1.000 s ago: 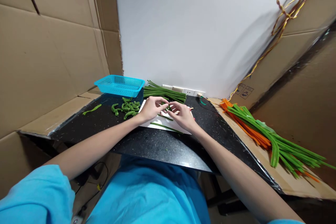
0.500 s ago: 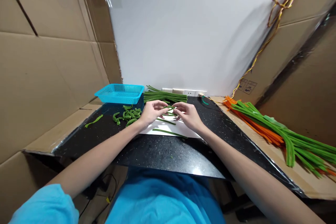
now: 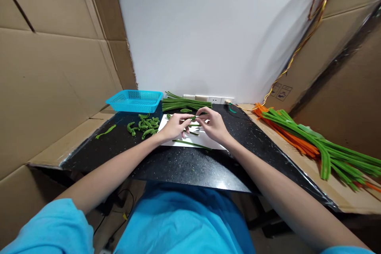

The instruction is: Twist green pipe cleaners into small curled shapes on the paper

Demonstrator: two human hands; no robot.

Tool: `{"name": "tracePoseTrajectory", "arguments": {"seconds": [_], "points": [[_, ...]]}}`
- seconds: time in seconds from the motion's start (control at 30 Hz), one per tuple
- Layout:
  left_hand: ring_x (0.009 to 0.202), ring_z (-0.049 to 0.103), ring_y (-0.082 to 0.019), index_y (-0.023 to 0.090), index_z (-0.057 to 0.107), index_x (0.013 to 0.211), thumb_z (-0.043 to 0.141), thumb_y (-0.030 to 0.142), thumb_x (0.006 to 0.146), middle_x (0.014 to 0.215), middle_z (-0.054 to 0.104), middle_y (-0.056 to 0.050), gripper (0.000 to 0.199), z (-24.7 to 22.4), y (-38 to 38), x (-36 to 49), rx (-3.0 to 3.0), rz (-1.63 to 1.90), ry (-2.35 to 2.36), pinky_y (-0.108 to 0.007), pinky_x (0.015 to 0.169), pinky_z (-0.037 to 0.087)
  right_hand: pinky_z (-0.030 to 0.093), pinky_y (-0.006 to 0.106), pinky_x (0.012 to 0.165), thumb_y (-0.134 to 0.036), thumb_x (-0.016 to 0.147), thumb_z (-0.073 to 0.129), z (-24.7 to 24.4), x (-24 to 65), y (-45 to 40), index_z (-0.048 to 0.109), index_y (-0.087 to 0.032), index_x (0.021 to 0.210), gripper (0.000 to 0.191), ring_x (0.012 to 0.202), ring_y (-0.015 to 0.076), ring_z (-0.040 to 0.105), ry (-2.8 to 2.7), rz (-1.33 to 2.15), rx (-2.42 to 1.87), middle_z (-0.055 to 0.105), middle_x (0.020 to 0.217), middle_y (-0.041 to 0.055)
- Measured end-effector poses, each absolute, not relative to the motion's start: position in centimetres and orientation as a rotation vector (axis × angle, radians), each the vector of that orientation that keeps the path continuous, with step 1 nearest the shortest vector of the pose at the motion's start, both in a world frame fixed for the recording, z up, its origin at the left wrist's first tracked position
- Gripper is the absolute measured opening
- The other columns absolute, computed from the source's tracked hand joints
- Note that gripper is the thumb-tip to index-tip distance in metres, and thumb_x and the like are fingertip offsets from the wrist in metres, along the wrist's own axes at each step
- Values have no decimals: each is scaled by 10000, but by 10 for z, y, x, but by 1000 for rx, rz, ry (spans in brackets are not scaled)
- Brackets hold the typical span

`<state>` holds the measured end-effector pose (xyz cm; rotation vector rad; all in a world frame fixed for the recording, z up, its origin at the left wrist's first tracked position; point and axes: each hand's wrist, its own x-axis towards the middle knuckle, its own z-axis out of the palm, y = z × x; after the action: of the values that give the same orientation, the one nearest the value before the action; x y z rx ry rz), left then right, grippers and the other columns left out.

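My left hand (image 3: 175,127) and my right hand (image 3: 213,126) meet over a white sheet (image 3: 216,143) on the black tabletop. Between their fingertips is a short green fuzzy stem (image 3: 193,118), pinched from both sides. On the sheet below lie several green stems, one of them a longer stem (image 3: 192,144) near the front edge. A pile of curled green pieces (image 3: 147,125) sits left of my left hand. Behind the hands is a bundle of long green stems (image 3: 186,104), with a small green piece (image 3: 186,110) in front of it.
A blue basket (image 3: 135,101) stands at the back left. One flat green strip (image 3: 106,131) lies at left. Long green strips (image 3: 336,152) and orange strips (image 3: 297,141) rest on cardboard at right. Cardboard walls flank the black tabletop (image 3: 184,170); a twisted cable hangs at right.
The view has shifted slightly, so the table appears higher. My hands still hold the green stem; my right fingers have risen and changed their angle around its end.
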<state>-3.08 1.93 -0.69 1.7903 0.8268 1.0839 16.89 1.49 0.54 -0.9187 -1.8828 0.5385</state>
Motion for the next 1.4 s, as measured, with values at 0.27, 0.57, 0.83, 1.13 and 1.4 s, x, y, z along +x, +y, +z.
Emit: {"name": "tracePoseTrajectory", "arguments": {"seconds": [0.27,0.57,0.83,1.13,1.4], "points": [[415,534,-104,152,603,1253,505,273,1022,612,557,38,278,-8,18,-32,1822,1007,928,-200,401,434,559,310,561,-395,860,707,7,167,15,658,-201,992,239,798,266,767,-1839,748,-904,786,868,93],[426,489,-89,169,591,1170,530,324,1021,640,527,40,224,-7,14,-32,1837,1052,926,-197,389,407,569,308,555,-377,827,729,9,170,16,692,-178,980,254,632,193,703,-1755,817,-893,789,826,94],[533,623,-126,162,576,1093,617,434,990,691,601,9,294,-8,22,-34,1702,1044,809,-203,423,481,608,334,592,-371,822,725,14,173,14,714,-171,930,227,734,241,750,-1746,764,-891,789,852,108],[644,735,-187,138,584,971,696,548,924,841,653,-46,428,-7,23,-31,1584,1043,764,-218,415,526,625,353,677,-370,854,716,9,173,17,725,-176,976,230,862,273,772,-1811,717,-843,789,915,105],[522,694,-145,109,615,926,722,389,943,755,731,-78,300,-3,19,-29,1633,1043,817,-199,427,484,634,376,712,-336,840,715,8,175,19,760,-167,898,185,836,279,783,-1823,671,-860,799,876,110]]}}
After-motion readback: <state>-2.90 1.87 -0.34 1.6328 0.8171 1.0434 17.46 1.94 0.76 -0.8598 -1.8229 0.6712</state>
